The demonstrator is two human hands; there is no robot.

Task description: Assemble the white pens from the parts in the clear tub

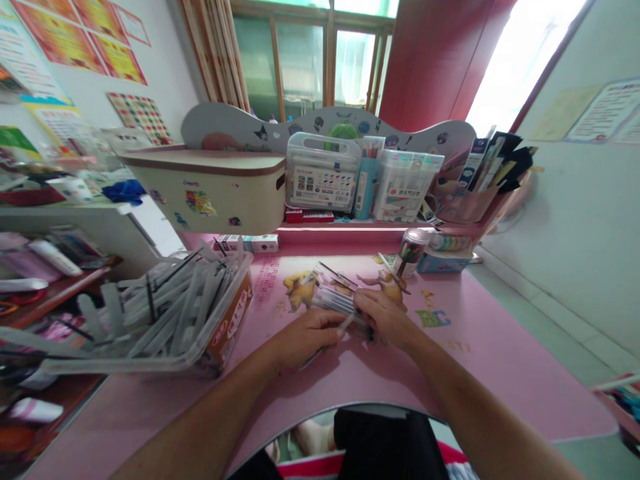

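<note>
On the pink desk (pixel 290 373) lies a small bundle of slim, clear and grey stick-like pieces (pixel 336 300), some with dark lines. My right hand (pixel 383 317) is closed at the bundle's right end, its fingers bent over a thin translucent strip (pixel 349 323). From the left, my left hand (pixel 313 337) pinches near the same strip, fingers together and thumb underneath. The exact kind of these pieces is too small and blurred to tell. At the left stands a clear plastic bin (pixel 235 313) heaped with long translucent sleeves (pixel 173 313) and some dark thin sticks.
A lidded cream storage box (pixel 215 193), a clear marker case (pixel 323 173) and a second marker box (pixel 405 190) line the raised shelf. A jar of pens (pixel 413 250) stands by a blue box (pixel 445 260) at back right. Pen holder (pixel 460 200) sits above.
</note>
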